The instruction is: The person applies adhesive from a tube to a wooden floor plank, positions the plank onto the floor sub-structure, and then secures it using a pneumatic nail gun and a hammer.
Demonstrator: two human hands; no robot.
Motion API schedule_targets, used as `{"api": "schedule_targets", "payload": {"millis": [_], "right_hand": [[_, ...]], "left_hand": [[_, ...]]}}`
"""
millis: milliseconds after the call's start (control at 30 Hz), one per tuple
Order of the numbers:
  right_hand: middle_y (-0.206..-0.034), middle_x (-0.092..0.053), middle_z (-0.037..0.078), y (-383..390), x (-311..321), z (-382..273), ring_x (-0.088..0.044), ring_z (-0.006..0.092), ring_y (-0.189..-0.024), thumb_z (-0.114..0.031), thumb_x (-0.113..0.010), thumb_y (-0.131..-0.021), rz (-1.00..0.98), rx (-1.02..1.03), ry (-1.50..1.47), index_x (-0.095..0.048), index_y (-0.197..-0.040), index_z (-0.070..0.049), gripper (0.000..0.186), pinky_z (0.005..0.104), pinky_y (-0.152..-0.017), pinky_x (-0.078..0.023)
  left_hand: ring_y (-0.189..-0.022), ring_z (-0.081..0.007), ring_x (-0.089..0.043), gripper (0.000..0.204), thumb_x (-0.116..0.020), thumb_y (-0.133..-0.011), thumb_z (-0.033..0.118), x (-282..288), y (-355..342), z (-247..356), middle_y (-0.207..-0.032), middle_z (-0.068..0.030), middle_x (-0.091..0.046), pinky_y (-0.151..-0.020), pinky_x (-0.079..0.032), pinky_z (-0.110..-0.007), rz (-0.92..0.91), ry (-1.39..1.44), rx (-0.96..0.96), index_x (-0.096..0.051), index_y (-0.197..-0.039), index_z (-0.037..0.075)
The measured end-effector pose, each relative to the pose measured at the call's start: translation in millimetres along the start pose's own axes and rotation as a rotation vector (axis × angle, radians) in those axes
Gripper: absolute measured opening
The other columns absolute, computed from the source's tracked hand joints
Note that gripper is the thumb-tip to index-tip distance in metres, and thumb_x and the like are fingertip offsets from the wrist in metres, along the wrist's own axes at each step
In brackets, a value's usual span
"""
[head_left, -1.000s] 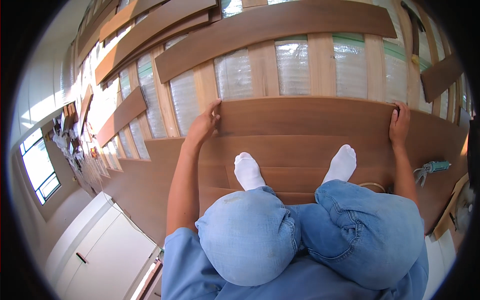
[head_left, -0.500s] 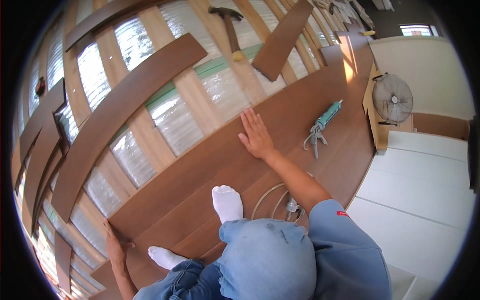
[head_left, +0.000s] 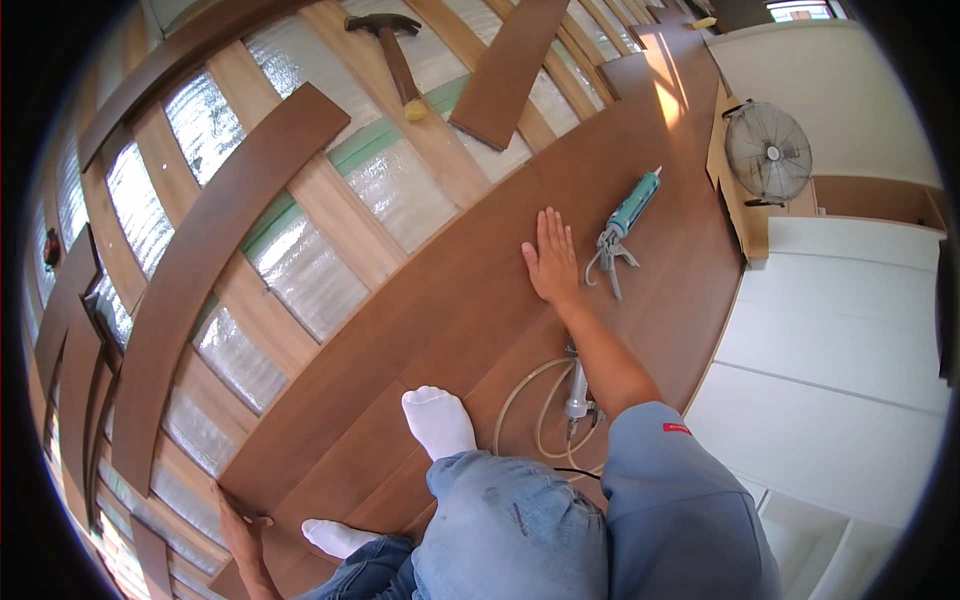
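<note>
Brown floorboards lie side by side under me. My right hand rests flat on them with fingers stretched, just left of a caulking gun holding a teal cartridge. Low at the left, my left hand lies at the outer edge of the boards, its fingers extended and the thumb apart. It holds nothing that I can see. Beneath my right forearm lies a metallic air tool with a pale coiled hose, partly hidden by the arm.
Pale wooden battens over silvery sheeting run beyond the edge. On them lie a hammer, a short loose board and a long one. A fan and white cabinet panels stand at right.
My right hand has slid from the outer board edge inward, toward the caulking gun. My left hand stays at the edge. The view has shifted slightly, and more of the air tool shows.
</note>
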State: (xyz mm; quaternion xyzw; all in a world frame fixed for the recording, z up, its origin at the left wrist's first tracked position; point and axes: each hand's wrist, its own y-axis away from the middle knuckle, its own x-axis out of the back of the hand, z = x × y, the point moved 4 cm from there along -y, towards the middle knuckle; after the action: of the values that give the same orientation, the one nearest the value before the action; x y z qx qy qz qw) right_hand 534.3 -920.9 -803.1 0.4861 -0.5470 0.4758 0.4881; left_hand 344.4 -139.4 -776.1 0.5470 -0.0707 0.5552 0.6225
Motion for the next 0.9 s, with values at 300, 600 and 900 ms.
{"api": "schedule_targets", "payload": {"millis": [300, 600, 900], "right_hand": [[-0.169, -0.031, 0.024, 22.2, 3.7, -13.8, -0.027, 0.0367, -0.158, -0.038, -0.045, -0.11, -0.029, -0.076, 0.037, -0.031, -0.161, 0.005, 0.068, 0.0483, -0.13, -0.02], [-0.165, -0.036, 0.027, 9.4, 16.9, -1.4, -0.029, 0.0371, -0.158, -0.038, -0.052, -0.108, -0.051, -0.102, 0.001, -0.038, -0.157, 0.008, 0.068, 0.049, -0.129, -0.023], [-0.164, -0.038, 0.026, 50.0, 31.6, -93.8, -0.031, 0.0382, -0.156, -0.036, -0.055, -0.106, -0.172, 0.048, -0.186, -0.041, -0.153, 0.01, 0.067, 0.0487, -0.129, -0.025]], "left_hand": [[-0.126, -0.0454, -0.061, 0.132, -0.081, -0.052, -0.017, -0.9, -1.0, -5.8, -0.154, -0.0281, -0.051, -0.093, -0.054, -0.042, 0.021, -0.022, -0.069, -0.02, -0.168, 0.004], [-0.109, -0.0459, -0.066, 0.142, -0.089, -0.049, -0.011, -1.3, -5.5, 15.2, -0.15, -0.0298, -0.054, -0.085, -0.055, -0.042, -0.059, -0.096, 0.013, -0.016, -0.169, 0.008], [-0.133, -0.0426, -0.059, 0.147, -0.092, -0.045, -0.005, 2.0, -3.9, -3.4, -0.155, -0.0268, -0.051, -0.1, -0.053, -0.041, -0.018, -0.062, -0.176, -0.012, -0.168, 0.002]]}}
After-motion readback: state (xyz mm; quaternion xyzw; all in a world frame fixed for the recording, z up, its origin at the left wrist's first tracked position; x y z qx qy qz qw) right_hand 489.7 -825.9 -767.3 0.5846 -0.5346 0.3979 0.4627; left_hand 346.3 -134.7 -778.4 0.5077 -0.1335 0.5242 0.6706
